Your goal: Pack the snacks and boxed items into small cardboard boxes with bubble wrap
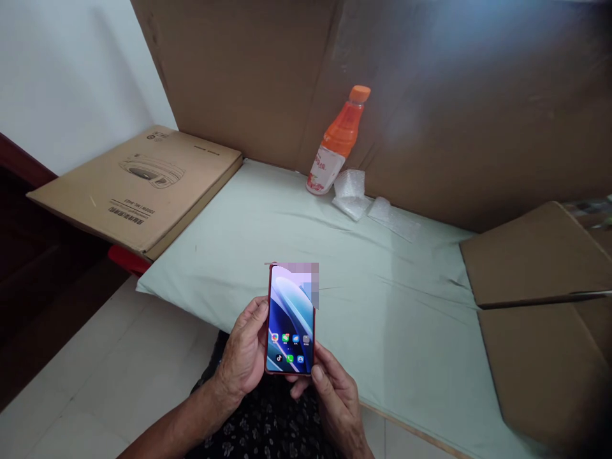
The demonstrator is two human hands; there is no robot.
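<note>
A smartphone (290, 319) in a reddish case is held upright, its lit home screen facing me with several app icons near the bottom. My left hand (247, 347) grips its left edge, the thumb lying along the side and the other fingers hidden behind. At the lower right corner, my right hand (335, 386) closes on the phone with the thumb at the edge and fingers partly underneath. Blurred blocks cover the screen's upper right part. Both hands are above my lap, at the near edge of the table (268, 236) with its pale green cover.
An orange-capped drink bottle (337, 143) leans against the cardboard panel (248, 76) at the back. Beside it lie pieces of bubble wrap (351, 194). A flat cardboard box (182, 162) rests at the left corner; folded cardboard flaps (540, 357) stand at the right.
</note>
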